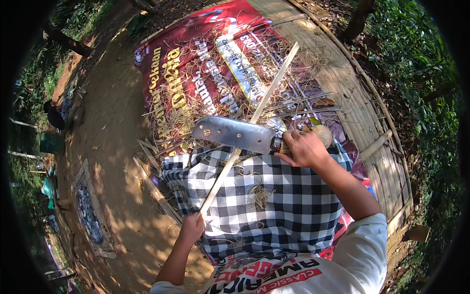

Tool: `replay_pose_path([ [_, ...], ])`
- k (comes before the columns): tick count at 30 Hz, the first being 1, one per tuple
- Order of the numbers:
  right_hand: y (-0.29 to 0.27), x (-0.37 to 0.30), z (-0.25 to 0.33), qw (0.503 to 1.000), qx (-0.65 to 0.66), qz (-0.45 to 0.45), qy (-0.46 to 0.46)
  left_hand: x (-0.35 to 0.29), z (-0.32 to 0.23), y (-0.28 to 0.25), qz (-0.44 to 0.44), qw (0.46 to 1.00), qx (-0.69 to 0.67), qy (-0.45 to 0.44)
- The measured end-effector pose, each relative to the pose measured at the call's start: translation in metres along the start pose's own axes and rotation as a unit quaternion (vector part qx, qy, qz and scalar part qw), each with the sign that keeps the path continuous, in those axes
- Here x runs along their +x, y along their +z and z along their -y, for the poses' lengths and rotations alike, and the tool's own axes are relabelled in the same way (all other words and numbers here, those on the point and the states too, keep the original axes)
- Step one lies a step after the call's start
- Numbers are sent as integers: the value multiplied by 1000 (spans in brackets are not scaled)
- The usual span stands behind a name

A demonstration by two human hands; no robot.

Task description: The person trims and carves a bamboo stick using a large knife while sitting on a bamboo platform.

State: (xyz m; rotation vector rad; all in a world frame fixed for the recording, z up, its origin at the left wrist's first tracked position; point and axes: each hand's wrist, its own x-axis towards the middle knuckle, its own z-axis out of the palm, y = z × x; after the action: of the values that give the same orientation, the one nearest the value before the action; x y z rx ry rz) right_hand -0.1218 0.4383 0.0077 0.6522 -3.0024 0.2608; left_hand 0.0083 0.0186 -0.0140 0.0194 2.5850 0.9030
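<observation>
My left hand [192, 226] is closed round the near end of a long pale strip of split wood or bamboo [220, 181], which slants up and away to the right. In my right hand [304, 148] is the wooden handle of a broad-bladed machete [230, 132], whose rounded handle end [320, 133] shows past my fingers. The blade lies across the strip, pointing left, and covers part of it. Under both, a black and white checked cloth [293, 206] is spread over my lap, with a small tuft of shavings [262, 197] on it.
Curly shavings are scattered over a red printed banner [161, 93] beyond my lap. It covers part of a slatted bamboo platform [360, 105]. Several split sticks [159, 191] lie to the left. Farther left on the dirt ground is a framed patch of ash-grey debris [89, 210].
</observation>
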Motion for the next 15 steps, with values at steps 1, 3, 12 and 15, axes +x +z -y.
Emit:
replay_pose_path([
  [1, -6, 1, -11, 999, -10, -6, 35, -1, 3, -2, 14, 1000, -8, -7],
  [3, -14, 4, -42, 993, 11, -38, 110, -2, 16, -2, 19, 999, -27, 0],
  [12, -32, -12, -96, 909, 280, -120, 286, 5, 19, -1, 18, 999, -34, 9],
  [15, -23, -7, -59, 929, 287, -75, 220, 5, 19, 0, 13, 998, -52, 15],
])
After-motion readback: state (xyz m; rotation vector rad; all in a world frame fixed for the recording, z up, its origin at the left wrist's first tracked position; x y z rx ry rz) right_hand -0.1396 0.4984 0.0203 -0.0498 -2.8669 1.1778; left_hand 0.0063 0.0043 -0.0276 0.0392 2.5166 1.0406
